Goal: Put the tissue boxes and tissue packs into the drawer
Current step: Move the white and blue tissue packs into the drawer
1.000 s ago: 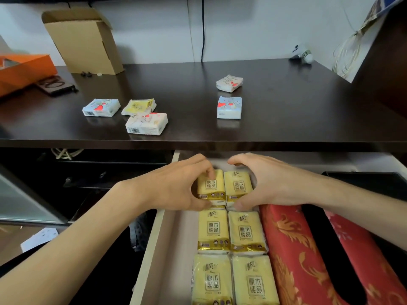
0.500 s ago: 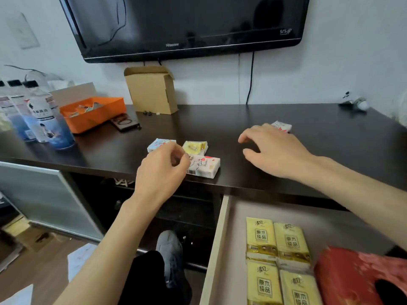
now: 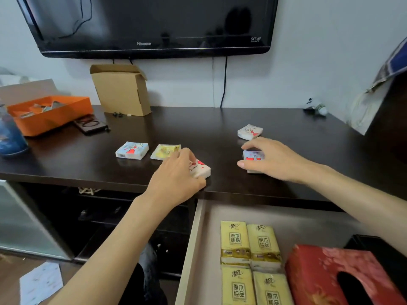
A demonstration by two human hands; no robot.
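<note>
Five small tissue packs lie on the dark cabinet top (image 3: 220, 128). My left hand (image 3: 176, 175) closes over a white pack with red hearts (image 3: 201, 169) near the front edge. My right hand (image 3: 273, 159) grips a pale blue pack with red hearts (image 3: 253, 156). A blue pack (image 3: 132, 150) and a yellow pack (image 3: 165, 151) lie left of my left hand, and a white pack (image 3: 250, 131) sits behind my right hand. Below, the open drawer (image 3: 191, 249) holds several yellow tissue packs (image 3: 251, 245) and a red tissue box (image 3: 330, 276).
A TV (image 3: 154, 25) hangs on the wall above. An open cardboard box (image 3: 121, 89), an orange tray (image 3: 48, 113), a dark case (image 3: 90, 126) and a blue bottle (image 3: 11, 135) stand at the back left. A black box (image 3: 378, 247) sits at the drawer's right side.
Both hands left the yellow packs in the drawer and rose to the cabinet top. My left hand now covers the white heart pack and my right hand has closed on the pale blue pack.
</note>
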